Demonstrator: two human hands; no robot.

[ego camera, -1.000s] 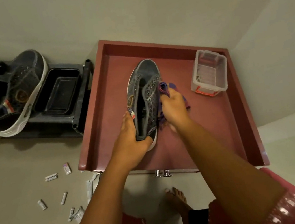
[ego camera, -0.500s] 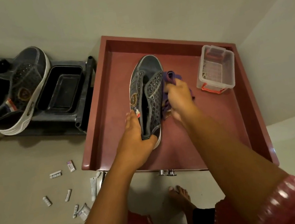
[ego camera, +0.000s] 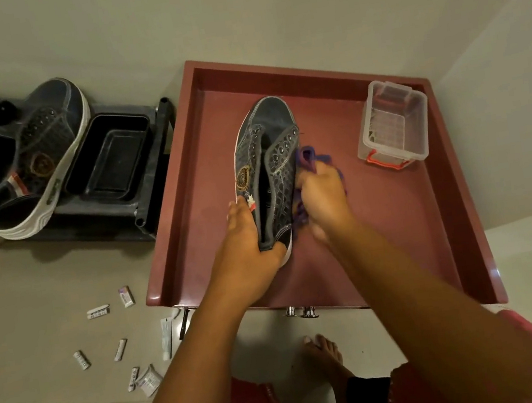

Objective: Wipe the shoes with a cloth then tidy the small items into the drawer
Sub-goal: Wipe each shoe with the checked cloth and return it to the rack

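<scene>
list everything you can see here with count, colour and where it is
shoe: 1, dark grey, over the red tray, held
second shoe: 1, dark grey with white sole, on the rack at left
cloth: 1, purple, against the held shoe's right side
red tray: 1, dark red, centre
clear box: 1, clear with red handle, tray's far right corner
black tray: 1, black, on the rack
small items: several, white, on the floor at left
left hand: grips the shoe's heel
right hand: grips the cloth

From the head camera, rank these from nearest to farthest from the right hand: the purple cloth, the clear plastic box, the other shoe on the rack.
1. purple cloth, gripped in the right hand.
2. clear plastic box, in the tray's far right corner.
3. other shoe, far left on the dark rack.
</scene>
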